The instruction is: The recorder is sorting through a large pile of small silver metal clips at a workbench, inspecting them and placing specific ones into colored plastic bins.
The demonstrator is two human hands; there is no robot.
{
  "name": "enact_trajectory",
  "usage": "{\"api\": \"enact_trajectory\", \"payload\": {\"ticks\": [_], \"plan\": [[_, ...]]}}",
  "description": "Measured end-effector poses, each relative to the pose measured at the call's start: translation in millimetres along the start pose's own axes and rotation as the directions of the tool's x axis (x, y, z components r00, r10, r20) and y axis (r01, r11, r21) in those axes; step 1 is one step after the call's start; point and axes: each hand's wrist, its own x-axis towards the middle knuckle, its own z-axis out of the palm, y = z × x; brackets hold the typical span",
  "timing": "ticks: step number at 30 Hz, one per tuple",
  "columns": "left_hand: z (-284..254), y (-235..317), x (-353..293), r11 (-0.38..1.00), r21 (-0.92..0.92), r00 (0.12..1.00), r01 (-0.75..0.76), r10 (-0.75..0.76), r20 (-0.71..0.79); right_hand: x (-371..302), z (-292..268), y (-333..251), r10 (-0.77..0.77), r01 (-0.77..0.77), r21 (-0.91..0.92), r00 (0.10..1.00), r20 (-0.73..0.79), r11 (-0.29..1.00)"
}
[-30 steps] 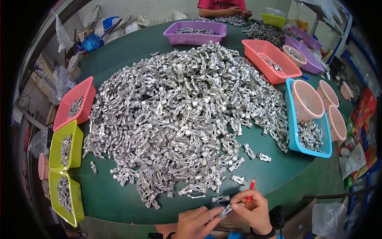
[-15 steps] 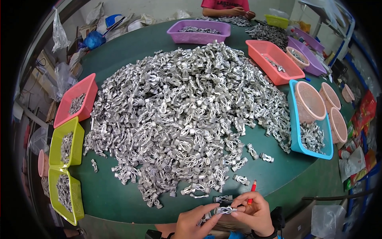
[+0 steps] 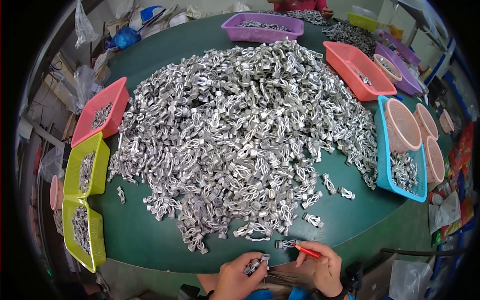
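Right hand has tipped its red pencil leftward.

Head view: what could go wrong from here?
The metal pieces bunched in the left hand might slip past the table edge. The red pen-like tool in the right hand could knock the loose piece by its tip. The heaped pile might shed pieces if bumped.

text check: no words, numbers or signs legible. landmark: blue basket. right of it, red package: any print too small to resolve. below it, brown box: no readable marking. beyond it, leftward, pink shirt: cut by frame edge, unreadable.
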Motion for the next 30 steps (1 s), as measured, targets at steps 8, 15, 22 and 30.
{"api": "enact_trajectory", "payload": {"ticks": [8, 15, 22, 30], "plan": [[8, 3, 0, 0.987, 0.145, 0.991, -0.077, 0.091, -0.096, -4, 24, 9, -0.030, 0.022, -0.131, 0.998, -0.055, 0.991], [9, 0, 1, 0.979, 0.185, 0.992, -0.080, 0.097, -0.084, 1, 37, 11, -0.216, 0.196, -0.308, 0.976, -0.032, 0.931], [8, -3, 3, 0.971, 0.196, 0.983, -0.138, 0.158, -0.089, 5, 37, 8, -0.205, 0.199, -0.346, 0.979, 0.020, 0.917], [4, -9, 3, 0.999, -0.037, 0.997, -0.028, 0.025, -0.072, 3, 31, 17, -0.118, 0.083, -0.244, 0.985, -0.129, 0.966]]}}
